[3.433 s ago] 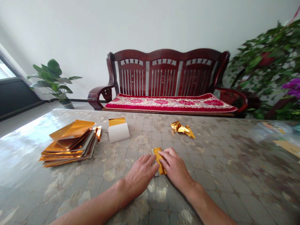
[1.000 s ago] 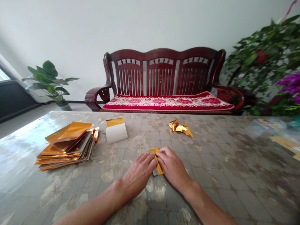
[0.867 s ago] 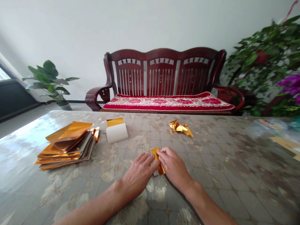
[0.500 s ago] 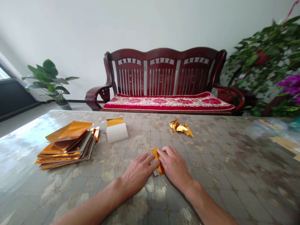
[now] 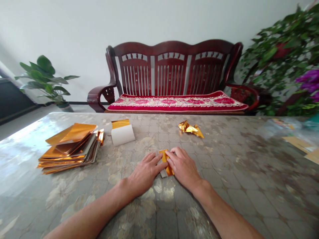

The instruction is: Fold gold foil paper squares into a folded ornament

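Foil paper (image 5: 164, 158) lies folded on our table (image 5: 229, 166). Our left hand (image 5: 146, 170), spread, rests on it; our right hand (image 5: 183, 166) touches its edge, whether pinching we cannot tell

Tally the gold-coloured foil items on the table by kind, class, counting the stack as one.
Stack of gold sheets: 1
Curled white-and-gold piece: 1
Crumpled gold foil: 1
Gold strip under the left hand and right hand: 1
Total: 4
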A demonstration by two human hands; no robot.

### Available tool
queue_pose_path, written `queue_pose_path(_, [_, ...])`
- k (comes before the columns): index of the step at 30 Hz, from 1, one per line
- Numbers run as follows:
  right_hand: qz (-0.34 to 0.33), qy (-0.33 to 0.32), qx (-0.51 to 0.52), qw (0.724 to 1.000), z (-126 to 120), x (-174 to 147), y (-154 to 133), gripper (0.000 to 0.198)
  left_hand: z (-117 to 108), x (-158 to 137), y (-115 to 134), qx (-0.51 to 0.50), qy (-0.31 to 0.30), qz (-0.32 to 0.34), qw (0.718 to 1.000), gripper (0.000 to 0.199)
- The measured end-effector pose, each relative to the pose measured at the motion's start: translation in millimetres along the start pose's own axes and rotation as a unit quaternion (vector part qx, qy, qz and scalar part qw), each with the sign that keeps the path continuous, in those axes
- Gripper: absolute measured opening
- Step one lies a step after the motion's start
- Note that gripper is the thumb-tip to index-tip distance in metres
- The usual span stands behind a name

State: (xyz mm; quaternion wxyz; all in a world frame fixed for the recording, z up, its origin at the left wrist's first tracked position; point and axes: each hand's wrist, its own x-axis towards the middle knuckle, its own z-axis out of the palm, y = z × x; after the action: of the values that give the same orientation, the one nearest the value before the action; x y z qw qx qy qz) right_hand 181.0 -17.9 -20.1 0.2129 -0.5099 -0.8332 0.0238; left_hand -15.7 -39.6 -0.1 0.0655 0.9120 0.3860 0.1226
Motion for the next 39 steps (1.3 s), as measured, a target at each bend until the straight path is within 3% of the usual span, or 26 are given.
queue_pose_path(11, [0.012, 0.007, -0.010, 1.000, 2.0, 0.6, -1.3, 0.029, 1.6, 0.7, -2.8, -0.025, -0.001, 0.017, 1.000, 0.060])
queue_pose_path(23, [0.005, -0.012, 0.053, 0.998, -9.9, -2.4, 10.4, 0.025, -2.7, 3.6, 1.1, 0.071, -0.012, 0.006, 0.997, 0.049])
queue_pose_path(39, [0.017, -0.043, -0.032, 0.998, -14.4, 10.4, 8.8, 0.029, -7.6, 2.9, 1.9, 0.113, -0.019, 0.010, 0.993, 0.042])
